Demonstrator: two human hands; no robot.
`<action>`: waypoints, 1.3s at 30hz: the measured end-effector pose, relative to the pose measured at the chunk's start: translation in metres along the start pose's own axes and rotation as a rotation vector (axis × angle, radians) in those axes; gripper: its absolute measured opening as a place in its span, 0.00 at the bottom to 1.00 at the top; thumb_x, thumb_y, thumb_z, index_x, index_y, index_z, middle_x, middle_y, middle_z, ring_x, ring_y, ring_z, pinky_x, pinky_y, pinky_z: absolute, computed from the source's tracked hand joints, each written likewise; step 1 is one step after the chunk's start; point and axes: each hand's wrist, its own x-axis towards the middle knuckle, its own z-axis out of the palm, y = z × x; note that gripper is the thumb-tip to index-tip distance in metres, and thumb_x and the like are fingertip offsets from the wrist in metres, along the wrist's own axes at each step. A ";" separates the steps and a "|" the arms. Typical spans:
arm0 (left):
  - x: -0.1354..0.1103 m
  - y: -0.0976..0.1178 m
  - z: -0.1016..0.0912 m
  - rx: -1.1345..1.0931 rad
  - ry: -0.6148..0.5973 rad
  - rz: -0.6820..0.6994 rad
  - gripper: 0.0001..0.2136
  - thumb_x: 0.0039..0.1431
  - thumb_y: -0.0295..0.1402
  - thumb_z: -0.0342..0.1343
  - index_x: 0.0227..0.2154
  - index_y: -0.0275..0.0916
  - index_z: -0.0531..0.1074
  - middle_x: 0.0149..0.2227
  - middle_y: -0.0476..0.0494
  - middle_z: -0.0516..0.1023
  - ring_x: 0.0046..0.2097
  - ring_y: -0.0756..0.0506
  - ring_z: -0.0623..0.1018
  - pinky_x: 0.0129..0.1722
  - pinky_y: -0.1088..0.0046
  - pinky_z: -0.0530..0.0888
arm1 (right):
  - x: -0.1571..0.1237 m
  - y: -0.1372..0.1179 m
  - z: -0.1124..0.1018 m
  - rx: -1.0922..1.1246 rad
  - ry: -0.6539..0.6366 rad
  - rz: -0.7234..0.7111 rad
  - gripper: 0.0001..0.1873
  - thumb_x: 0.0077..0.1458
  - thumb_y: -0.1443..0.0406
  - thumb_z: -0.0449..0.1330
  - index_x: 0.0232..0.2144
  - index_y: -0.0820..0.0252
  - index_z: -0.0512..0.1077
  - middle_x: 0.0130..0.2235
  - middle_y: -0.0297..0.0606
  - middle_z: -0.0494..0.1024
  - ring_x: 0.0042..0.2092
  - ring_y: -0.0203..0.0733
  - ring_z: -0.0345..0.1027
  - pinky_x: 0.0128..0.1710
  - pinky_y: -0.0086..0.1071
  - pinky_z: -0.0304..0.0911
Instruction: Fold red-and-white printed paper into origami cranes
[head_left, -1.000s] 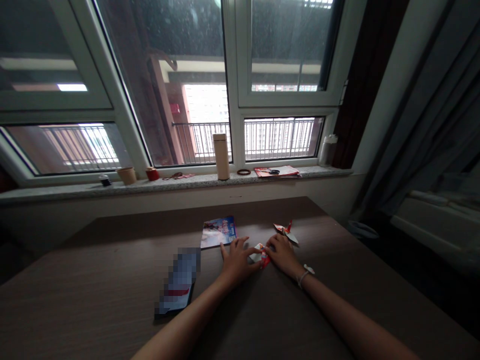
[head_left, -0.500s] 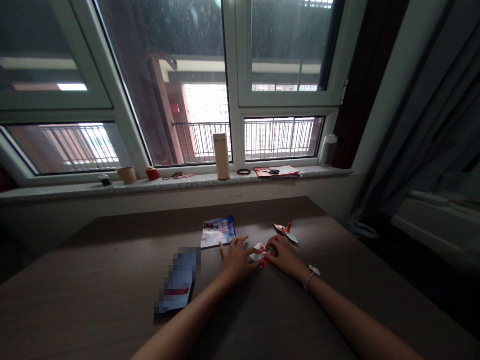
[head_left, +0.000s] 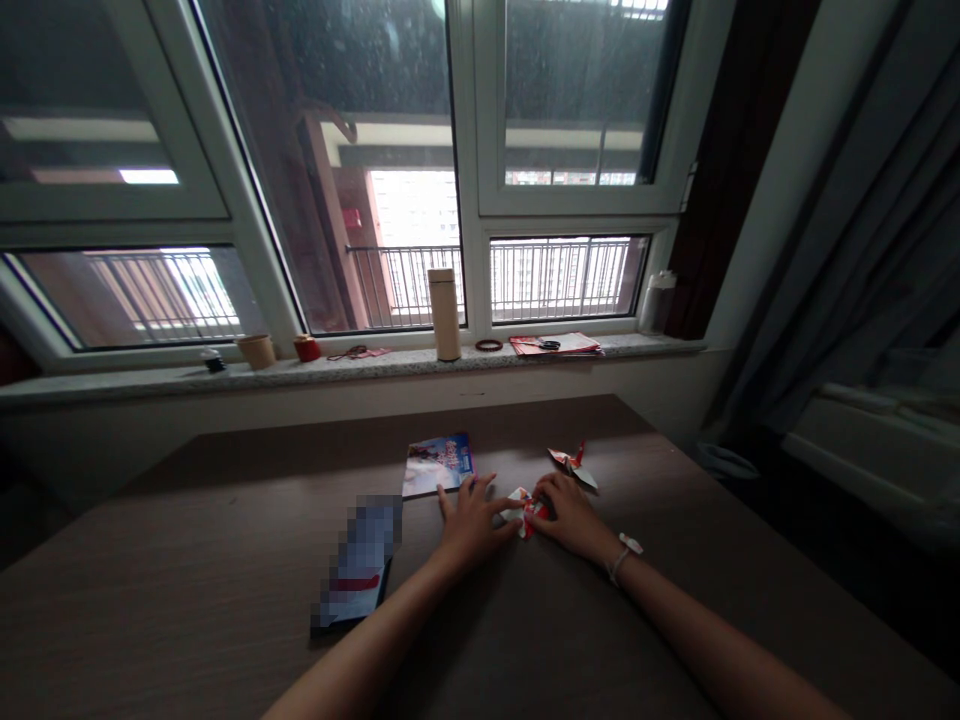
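Between my two hands, low over the table, is a small piece of folded red-and-white patterned paper [head_left: 516,513]. My left hand [head_left: 474,527] pinches its left side with thumb and forefinger, while the other fingers stretch forward. My right hand [head_left: 576,515], with a white bracelet at the wrist, has its fingers bent round the paper's right side and hides part of it. Just beyond that hand lies a finished-looking paper crane [head_left: 576,464] in similar red and white paper.
A blue-and-white printed booklet [head_left: 439,465] lies beyond my left hand. Left of my forearm is a phone-like device [head_left: 356,565], its screen pixelated. On the windowsill [head_left: 360,371] stand a beige flask [head_left: 445,315], a paper cup [head_left: 256,351] and papers with scissors [head_left: 551,345].
The fingers have shifted slightly on the folded paper, and more of its red part shows between the hands. The other things stay where they were.
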 end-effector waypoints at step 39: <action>-0.001 -0.002 0.000 0.017 -0.018 0.000 0.16 0.57 0.50 0.54 0.49 0.67 0.70 0.65 0.50 0.57 0.66 0.31 0.52 0.57 0.32 0.33 | -0.005 -0.006 -0.009 -0.005 -0.037 -0.055 0.17 0.49 0.58 0.63 0.41 0.56 0.69 0.46 0.40 0.70 0.49 0.46 0.62 0.53 0.39 0.57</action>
